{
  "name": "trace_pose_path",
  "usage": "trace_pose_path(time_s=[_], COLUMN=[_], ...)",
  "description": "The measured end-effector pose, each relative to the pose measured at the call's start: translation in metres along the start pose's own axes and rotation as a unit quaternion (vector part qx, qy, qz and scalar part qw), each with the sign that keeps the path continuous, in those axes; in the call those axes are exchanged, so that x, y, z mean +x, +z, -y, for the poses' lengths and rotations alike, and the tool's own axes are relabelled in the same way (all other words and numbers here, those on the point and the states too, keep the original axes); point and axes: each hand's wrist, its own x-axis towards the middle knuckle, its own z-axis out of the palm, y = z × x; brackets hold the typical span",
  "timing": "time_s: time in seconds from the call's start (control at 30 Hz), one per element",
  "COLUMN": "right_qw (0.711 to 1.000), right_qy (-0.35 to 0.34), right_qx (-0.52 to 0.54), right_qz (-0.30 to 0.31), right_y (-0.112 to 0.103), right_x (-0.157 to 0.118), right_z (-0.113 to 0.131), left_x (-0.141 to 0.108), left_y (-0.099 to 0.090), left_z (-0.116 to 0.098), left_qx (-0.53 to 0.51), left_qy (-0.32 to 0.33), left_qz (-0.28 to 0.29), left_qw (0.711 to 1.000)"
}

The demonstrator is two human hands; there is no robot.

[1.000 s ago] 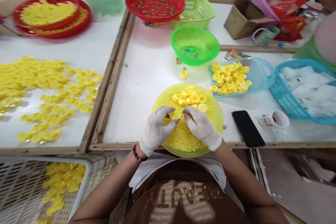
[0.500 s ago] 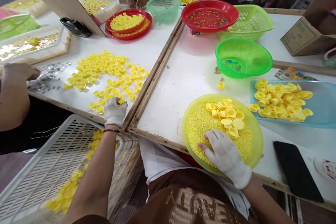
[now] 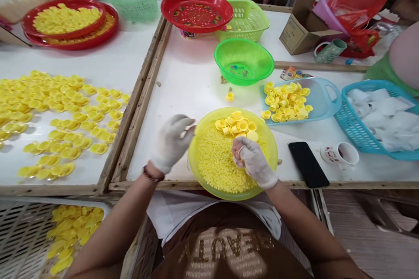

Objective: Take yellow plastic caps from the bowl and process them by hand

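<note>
left hand [image 3: 173, 144]: blurred at the bowl [image 3: 274, 157]'s edge, grip unclear
right hand [image 3: 252, 160]: fingers curled above yellow beads [image 3: 211, 157], any hold hidden

The person's left forearm [image 3: 119, 220] and right forearm [image 3: 306, 222] were stretched forward, slanting inward. The white-gloved left hand [image 3: 173, 143], slightly blurred, was half curled, thumb close to the fingers. The right hand [image 3: 252, 160], likewise gloved, was curled inward, its knuckles bent, well apart from the left.
</note>
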Motion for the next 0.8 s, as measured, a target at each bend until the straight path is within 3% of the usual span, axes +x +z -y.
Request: trace_pose_path(time_s=[0.1, 0.2, 0.33, 0.47, 0.63, 0.8], right_qw=[0.975, 0.959, 0.965, 0.972, 0.973, 0.969], right_qy=[0.052, 0.069, 0.04, -0.039, -0.136, -0.192], right_qx=[0.216, 0.276, 0.26, 0.227, 0.175, 0.14], right_qz=[-0.007, -0.01, -0.027, -0.055, -0.066, -0.062], right_y=[-0.006, -0.012, -0.014, -0.002, 0.024, 0.037], right_x=[0.004, 0.005, 0.006, 0.012, 0.02, 0.023], right_z=[0.006, 0.006, 0.007, 0.022, 0.035, 0.026], left_x=[0.015, 0.027, 0.023, -0.007, -0.041, -0.048], left_y=[0.045, 0.066, 0.056, 0.04, 0.049, 0.057], left_z=[-0.038, -0.057, -0.056, -0.049, -0.056, -0.063], left_qx=[0.007, 0.011, 0.02, -0.017, -0.106, -0.124], left_qy=[0.05, 0.086, 0.118, 0.126, 0.11, 0.113], left_qz=[0.049, 0.077, 0.104, 0.135, 0.156, 0.141], left_qw=[0.998, 0.993, 0.987, 0.983, 0.976, 0.976])
